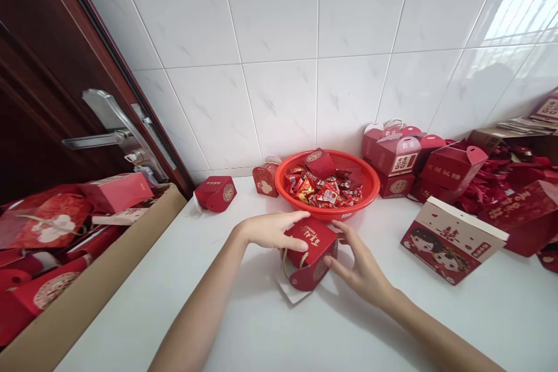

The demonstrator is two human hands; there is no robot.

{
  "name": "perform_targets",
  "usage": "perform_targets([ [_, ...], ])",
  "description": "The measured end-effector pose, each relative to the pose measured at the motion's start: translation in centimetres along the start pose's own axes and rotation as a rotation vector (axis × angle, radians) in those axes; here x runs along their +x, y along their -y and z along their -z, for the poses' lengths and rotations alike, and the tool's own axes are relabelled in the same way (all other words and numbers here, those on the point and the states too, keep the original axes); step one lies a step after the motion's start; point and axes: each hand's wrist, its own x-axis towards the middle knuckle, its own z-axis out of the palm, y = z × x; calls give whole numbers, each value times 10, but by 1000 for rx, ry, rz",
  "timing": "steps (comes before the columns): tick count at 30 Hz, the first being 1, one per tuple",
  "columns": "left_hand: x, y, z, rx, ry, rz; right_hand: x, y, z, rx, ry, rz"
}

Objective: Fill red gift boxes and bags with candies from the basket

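At twelve o'clock from me, my red box (320, 238) sits slanted on the tabletop (257, 325), looking closed. Gold lettering faces up; a round emblem marks its four o'clock side, and a beige cord (285, 261) loops out toward eight.

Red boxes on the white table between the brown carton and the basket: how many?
2: one box near the carton, one patterned box just left of the basket. The box between the left hand and right hand isn't counted; the basket may hide others.
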Motion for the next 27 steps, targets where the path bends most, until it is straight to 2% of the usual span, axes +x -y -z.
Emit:
perform_targets([
  [5, -9, -8, -5, 53, 9, -119, 6, -6, 6, 221, -12, -131],
  [12, -17, -31, -22, 111, -105, -99, 5, -1, 5, 440, 39, -252],
  [19, -16, -45, -36, 283, -225, 27, 2, 2, 4, 356, 110, -288],
  [21, -15, -46, -35, 291, -259, 51, 2, 2, 4, 298, 86, -299],
  [23, -16, -48, -34, 282, -260, 49, 1, 5, 6, 209, 4, -290],
  [25, -15, -50, -34, 290, -256, 58, 0, 9, 10, 130, -79, -215],
  [27, -14, -52, -35, 335, -263, 86, -1, 17, 14, 70, -100, -57],
])
